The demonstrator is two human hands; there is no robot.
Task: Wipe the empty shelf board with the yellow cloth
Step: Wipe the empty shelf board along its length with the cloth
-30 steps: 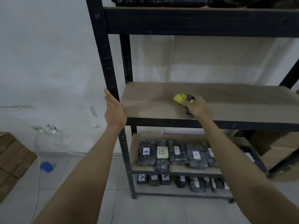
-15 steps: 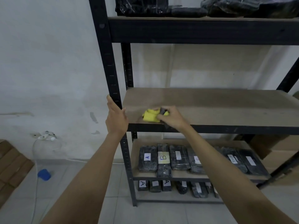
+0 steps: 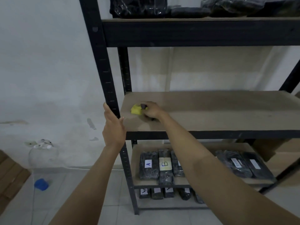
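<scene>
I saw black wrapped packs with lettered labels lying on the lower shelf, dark bundles on the top shelf, and a blue cap on the tiled floor.

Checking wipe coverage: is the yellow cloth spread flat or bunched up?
Bunched: the yellow cloth shows as a small crumpled wad gripped by the right hand on the brown shelf board.

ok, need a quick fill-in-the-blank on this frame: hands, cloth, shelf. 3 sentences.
1. The right hand holds a ____ cloth on the empty shelf board.
2. The left hand rests against the rack's black ____.
3. On the shelf below, the package next to the one labelled A is labelled ____.

Missing: yellow; upright; B
</scene>
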